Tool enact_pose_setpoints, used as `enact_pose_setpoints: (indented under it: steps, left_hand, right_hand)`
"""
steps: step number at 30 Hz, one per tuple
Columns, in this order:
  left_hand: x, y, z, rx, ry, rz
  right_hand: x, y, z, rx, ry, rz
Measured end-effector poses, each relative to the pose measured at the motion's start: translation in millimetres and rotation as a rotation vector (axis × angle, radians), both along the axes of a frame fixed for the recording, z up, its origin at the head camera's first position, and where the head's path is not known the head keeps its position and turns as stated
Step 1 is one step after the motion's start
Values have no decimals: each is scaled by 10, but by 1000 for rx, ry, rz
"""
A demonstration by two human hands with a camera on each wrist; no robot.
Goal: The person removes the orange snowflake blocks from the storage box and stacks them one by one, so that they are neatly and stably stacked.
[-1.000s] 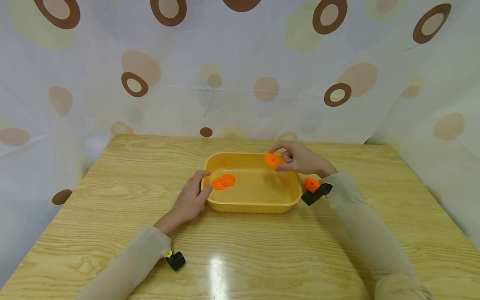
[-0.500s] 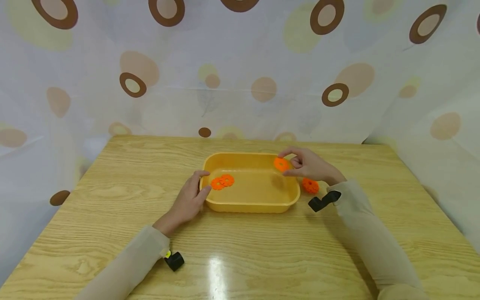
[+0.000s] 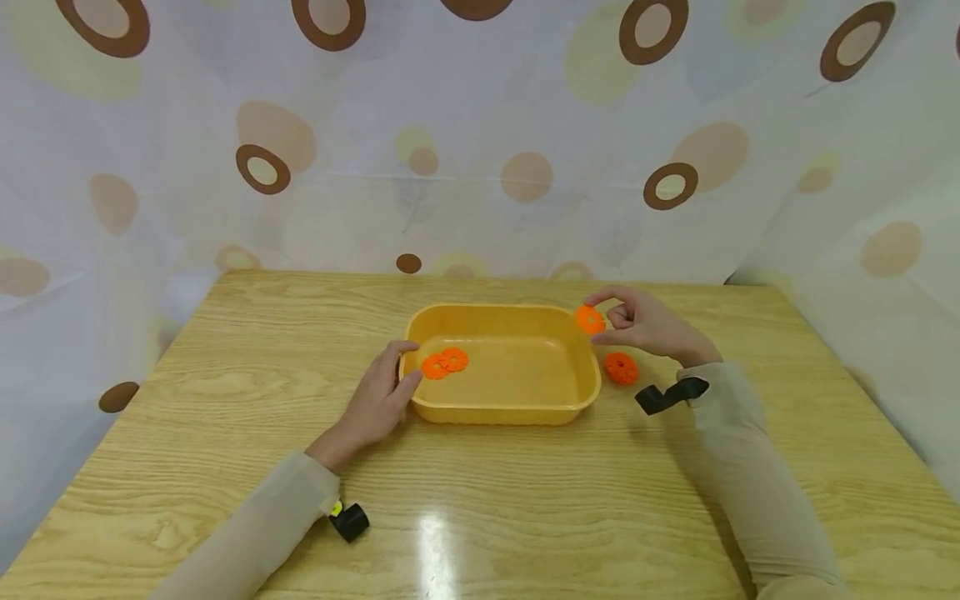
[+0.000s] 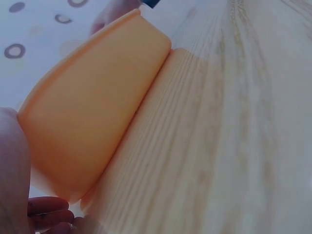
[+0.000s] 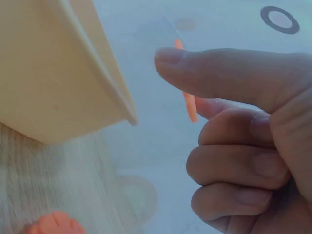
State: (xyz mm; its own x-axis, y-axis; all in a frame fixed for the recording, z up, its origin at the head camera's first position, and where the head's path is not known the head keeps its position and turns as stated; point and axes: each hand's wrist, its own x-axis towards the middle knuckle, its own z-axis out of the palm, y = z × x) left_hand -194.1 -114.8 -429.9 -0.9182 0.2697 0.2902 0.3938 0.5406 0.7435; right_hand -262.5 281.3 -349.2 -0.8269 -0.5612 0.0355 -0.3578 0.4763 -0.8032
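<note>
A yellow rectangular plastic basin (image 3: pixel 510 414) stands on the wooden table. My left hand (image 3: pixel 378 400) grips its left end, thumb and fingers over the rim; the left wrist view shows curled fingers (image 4: pixel 48 214) low by the basin's outer wall. Between thumb and index finger my right hand (image 3: pixel 648 327) pinches an orange notched disc (image 3: pixel 590 320) with a centre hole, held up by the basin's far right corner. From the right wrist, the disc (image 5: pixel 191 100) appears edge-on, outside the rim. Two overlapping orange discs (image 3: pixel 446 363) lie inside the basin at the left.
More orange discs in a small pile (image 3: pixel 621 368) lie on the table (image 3: pixel 300 333) just right of the basin. A patterned cloth (image 3: pixel 465 125) hangs behind the table. Each wrist wears a black camera mount, the right one (image 3: pixel 671 395) close to the pile.
My right hand has moved right with the pinched disc, from over the basin to its far right corner. The left hand stays on the left rim.
</note>
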Motion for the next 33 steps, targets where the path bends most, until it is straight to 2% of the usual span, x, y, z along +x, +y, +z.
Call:
enact_pose_setpoints:
  steps: [9, 12, 16, 23, 28, 33]
  left_hand:
    - [-5, -2, 4, 3, -1, -8]
    - [-7, -1, 9, -1, -4, -12]
    - [2, -2, 15, 6, -13, -9]
    - [15, -3, 37, 18, -8, -5]
    - [4, 0, 19, 12, -2, -11]
    - [-7, 1, -2, 12, 9, -13]
  right_hand:
    - [-11, 212, -18, 17, -56, -58]
    - [-10, 252, -31, 32, -70, -44]
    - [-8, 286, -36, 105, -110, -1]
    - [-66, 350, -93, 220, -248, 19]
    - [-105, 396, -153, 238, -310, 32]
    - [-122, 430, -199, 243, -319, 37]
